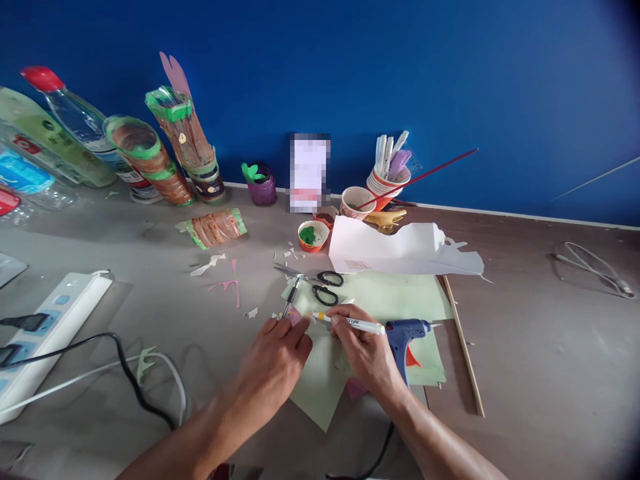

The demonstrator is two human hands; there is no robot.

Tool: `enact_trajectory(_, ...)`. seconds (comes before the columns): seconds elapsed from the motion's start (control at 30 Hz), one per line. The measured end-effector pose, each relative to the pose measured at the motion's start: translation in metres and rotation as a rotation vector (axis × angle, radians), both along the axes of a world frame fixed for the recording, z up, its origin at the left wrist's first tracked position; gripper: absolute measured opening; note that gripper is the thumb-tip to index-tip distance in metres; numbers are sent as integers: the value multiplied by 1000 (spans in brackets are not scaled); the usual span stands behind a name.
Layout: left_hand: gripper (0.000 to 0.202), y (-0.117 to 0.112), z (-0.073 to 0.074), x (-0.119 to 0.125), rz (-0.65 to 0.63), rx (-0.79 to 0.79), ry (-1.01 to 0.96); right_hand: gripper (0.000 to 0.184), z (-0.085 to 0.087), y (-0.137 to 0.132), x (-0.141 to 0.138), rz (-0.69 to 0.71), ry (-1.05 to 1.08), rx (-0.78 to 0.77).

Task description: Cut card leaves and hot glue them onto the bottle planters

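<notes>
My right hand [363, 343] grips a white acrylic marker [363, 325], its yellow end pointing left towards my other hand. The fingers of my left hand [280, 350] are bent and closed at a small pink paper piece [295, 313], held down on pale green paper [320, 380]; the fingers partly cover it. Just beyond the left fingertips lies a black-and-clear pen [291, 297]. Black-handled scissors [325, 287] rest above the marker. A blue glue gun [403, 337] lies right of my right hand, partly over the green paper.
Painted tubes [193, 143], bottles [80, 113] and a phone [310, 170] stand along the blue wall. A cup of markers [387, 180], a green paint cup [313, 240] and white paper [400, 247] sit behind. A power strip [65, 320] with cables is left; a wooden stick [465, 350] lies right.
</notes>
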State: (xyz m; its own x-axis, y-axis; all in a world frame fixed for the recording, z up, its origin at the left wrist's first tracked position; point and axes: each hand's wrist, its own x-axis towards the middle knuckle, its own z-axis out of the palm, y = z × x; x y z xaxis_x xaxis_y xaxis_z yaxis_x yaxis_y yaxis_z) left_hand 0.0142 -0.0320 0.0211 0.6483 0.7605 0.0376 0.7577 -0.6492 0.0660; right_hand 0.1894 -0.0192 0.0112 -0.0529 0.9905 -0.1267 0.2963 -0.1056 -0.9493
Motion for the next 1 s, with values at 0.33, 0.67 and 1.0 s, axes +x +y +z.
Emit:
enact_trajectory(0.33,12,5,-4,-7,40,-13,-90,24,-1,1,1,-25,36,-13)
enact_trajectory(0.67,25,11,-11,-12,118,16,-322,24,-1,-1,1,-73,160,-21)
enact_trajectory(1.0,19,20,-29,-7,261,-15,-459,19,2,-8,4,-90,94,312)
